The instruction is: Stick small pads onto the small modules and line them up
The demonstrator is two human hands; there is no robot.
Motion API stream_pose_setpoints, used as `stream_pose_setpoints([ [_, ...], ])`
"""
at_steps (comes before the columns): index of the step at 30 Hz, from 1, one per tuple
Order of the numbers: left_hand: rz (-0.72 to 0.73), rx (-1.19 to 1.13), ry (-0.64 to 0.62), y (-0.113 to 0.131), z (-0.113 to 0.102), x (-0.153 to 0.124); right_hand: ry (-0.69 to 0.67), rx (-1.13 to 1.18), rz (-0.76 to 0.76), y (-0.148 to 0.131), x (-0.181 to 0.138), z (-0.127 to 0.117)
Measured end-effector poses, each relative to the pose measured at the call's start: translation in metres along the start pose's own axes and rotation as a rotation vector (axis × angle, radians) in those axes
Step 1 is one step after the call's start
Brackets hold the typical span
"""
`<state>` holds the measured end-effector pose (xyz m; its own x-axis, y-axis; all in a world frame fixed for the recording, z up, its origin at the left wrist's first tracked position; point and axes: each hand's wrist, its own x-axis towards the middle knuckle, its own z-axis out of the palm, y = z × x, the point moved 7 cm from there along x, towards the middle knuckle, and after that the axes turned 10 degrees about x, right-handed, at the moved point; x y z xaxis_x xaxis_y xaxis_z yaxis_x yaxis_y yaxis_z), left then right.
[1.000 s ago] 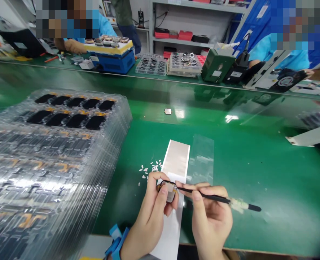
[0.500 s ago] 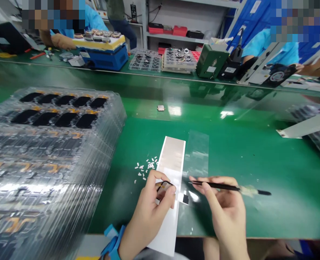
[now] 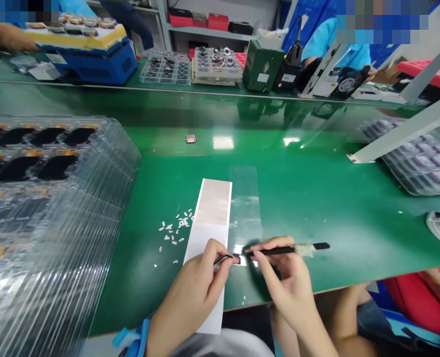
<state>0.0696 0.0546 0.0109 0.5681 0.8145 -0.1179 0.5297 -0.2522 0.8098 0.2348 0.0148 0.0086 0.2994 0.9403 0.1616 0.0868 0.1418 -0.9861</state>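
My left hand (image 3: 199,285) is closed on a small flat part (image 3: 223,258) with a thin black edge, held over the lower end of a white backing strip (image 3: 210,223). My right hand (image 3: 282,275) pinches black tweezers (image 3: 284,251) wrapped in pale tape near the back end. The tweezer tips meet a small dark square piece (image 3: 236,258) at the strip's right edge, just beside my left fingertips. A clear film strip (image 3: 245,198) lies right of the white strip. Several tiny white scraps (image 3: 175,230) are scattered to its left.
A tall stack of clear trays (image 3: 44,208) with black parts fills the left. A small square part (image 3: 190,139) lies alone on the green belt (image 3: 316,198). More trays (image 3: 416,161) and a white bar (image 3: 402,134) sit right. Other people work across the far bench beside a blue box (image 3: 89,59).
The view swung right and down. My left hand lowered the small part onto the strip, and my right hand brought the tweezer tips in to the dark piece beside it.
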Motion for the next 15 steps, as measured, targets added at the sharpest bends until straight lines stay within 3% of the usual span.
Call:
stream_pose_setpoints([
  [5, -0.002, 0.004, 0.002, 0.000, 0.000, 0.001, 0.016, -0.007, 0.032, 0.013, -0.007, 0.001],
  [15, 0.005, 0.030, 0.015, 0.001, 0.000, 0.000, 0.067, 0.039, 0.062, 0.014, -0.005, 0.000],
])
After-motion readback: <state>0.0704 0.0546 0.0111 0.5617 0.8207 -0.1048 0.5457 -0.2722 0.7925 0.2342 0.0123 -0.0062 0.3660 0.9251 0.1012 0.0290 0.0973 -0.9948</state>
